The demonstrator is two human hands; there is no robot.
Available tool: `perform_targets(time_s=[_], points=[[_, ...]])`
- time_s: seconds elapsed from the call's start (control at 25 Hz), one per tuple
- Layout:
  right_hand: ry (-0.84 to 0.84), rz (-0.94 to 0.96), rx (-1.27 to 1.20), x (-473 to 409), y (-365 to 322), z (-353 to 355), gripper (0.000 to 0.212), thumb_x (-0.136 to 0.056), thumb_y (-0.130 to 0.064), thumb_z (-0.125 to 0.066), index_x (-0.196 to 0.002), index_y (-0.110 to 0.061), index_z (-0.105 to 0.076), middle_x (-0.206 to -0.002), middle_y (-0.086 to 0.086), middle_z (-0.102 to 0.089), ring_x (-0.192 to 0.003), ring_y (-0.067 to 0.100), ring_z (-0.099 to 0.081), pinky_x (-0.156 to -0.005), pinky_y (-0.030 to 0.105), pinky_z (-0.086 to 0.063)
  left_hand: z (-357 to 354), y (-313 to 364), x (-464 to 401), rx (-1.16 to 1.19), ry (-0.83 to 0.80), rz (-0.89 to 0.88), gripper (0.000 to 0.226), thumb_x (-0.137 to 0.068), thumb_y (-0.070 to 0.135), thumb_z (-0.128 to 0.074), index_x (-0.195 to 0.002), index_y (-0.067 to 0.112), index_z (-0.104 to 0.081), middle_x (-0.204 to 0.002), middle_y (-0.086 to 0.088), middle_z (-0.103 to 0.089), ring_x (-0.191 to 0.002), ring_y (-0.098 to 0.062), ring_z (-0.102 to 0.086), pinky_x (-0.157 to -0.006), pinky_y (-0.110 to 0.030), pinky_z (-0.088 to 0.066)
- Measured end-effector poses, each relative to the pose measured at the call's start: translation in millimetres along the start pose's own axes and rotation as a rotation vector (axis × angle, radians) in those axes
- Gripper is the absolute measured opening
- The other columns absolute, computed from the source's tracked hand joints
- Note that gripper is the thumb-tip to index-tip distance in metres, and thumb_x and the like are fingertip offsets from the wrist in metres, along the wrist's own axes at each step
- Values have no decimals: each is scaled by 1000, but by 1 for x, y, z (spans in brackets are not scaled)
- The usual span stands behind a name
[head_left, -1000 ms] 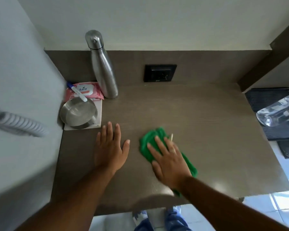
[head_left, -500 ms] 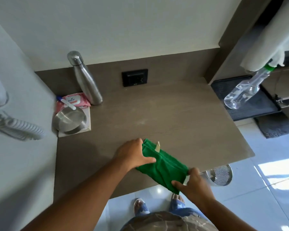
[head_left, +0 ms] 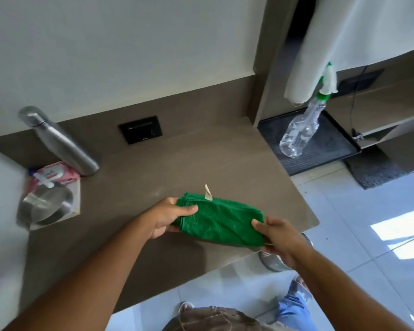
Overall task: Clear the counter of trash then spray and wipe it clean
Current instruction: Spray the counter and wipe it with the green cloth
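At the far left, a shallow round steel bowl (head_left: 46, 205) and a tall brushed-steel bottle (head_left: 62, 144) sit tucked toward the wall, likely to leave the brown wood-grain counter (head_left: 201, 158) open for wiping. The left hand (head_left: 164, 218) pinches one end of the folded green microfibre cloth (head_left: 221, 219), thumb on top; the right hand (head_left: 281, 237) pinches the other, holding it taut above the counter's front edge, apparently for refolding. A clear plastic spray bottle (head_left: 301, 131) stands on a black tray at right.

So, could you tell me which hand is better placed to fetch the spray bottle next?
The right hand, probably. It holds the green cloth at the end nearer the spray bottle, which hangs off to the right; the left hand could keep the cloth.
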State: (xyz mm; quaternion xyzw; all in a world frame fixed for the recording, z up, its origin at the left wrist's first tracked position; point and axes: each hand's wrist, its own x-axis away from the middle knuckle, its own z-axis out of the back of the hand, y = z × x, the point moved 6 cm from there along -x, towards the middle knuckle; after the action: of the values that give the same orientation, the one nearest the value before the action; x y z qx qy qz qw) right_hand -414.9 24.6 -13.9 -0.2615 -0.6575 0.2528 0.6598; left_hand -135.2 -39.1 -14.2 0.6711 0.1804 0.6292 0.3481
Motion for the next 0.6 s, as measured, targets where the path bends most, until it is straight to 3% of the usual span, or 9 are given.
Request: perform_targets(time_s=[0.2,0.32,0.44,0.52,0.6], points=[[-7,48,-3,-37,-57,174,11,-93,-11,-61,-83,-16,-59,-94,9,-73,-84,20,-71,-72,36,-55,-154,58,-58,147,1,-86,25,-87,18,-70,-112,14,-66,-106,-5,-75,-97,-21,-72,-78,-42,-58],[62,56,142,-76,-100,285,11,-92,-11,-61,-86,-19,-58,-89,4,-73,-79,14,-69,-67,30,-50,-258,88,-106,241,51,-73,23,-88,16,-69,-110,13,-64,-98,-5,-76,-88,-20,-73,-64,-37,-59],[156,127,390,-138,-170,368,15,-93,-6,-59,-85,-18,-61,-85,7,-67,-71,14,-64,-60,28,-54,-348,118,-157,328,111,2,17,-88,14,-67,-104,15,-64,-92,-7,-75,-82,-23,-72,-61,-38,-60],[169,230,680,-193,-228,399,12,-93,-7,-59,-101,-11,-68,-96,13,-68,-80,20,-66,-73,32,-58,-396,144,-192,485,103,43,9,-88,11,-63,-95,16,-67,-84,-6,-74,-76,-23,-70,-53,-35,-58],[174,312,963,-245,-284,405,25,-95,-15,-58,-119,-11,-66,-111,12,-68,-98,25,-65,-88,34,-53,-425,167,-226,631,97,88,10,-89,13,-61,-97,17,-67,-86,-8,-73,-75,-24,-70,-53,-34,-58]])
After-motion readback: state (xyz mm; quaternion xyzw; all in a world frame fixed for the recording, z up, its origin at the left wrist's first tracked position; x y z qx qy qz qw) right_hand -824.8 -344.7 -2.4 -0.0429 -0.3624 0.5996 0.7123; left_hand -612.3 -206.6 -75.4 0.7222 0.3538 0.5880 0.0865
